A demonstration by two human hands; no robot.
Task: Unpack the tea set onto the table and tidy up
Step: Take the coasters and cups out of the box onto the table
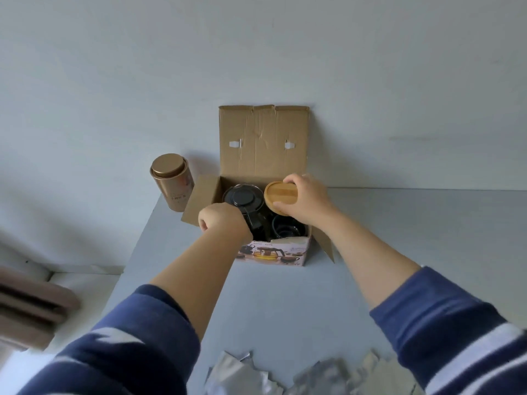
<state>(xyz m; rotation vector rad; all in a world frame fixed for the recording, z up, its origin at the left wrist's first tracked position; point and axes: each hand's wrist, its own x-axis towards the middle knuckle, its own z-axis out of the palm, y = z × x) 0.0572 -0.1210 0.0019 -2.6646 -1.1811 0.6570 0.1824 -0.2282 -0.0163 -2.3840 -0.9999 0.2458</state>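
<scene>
Open brown cardboard box (263,155) at the grey table's (399,238) far edge, right hand (306,199) fingers clamped on round bamboo lid (281,196) above it, left hand (224,220) fisted around dark glass teapot's (242,199) handle inside (left side), gold cylindrical tin (172,185) left of the box.

Plain pale wall (256,52) behind grey table (399,238); brown slatted furniture (31,306) lower left; soft even light.
</scene>
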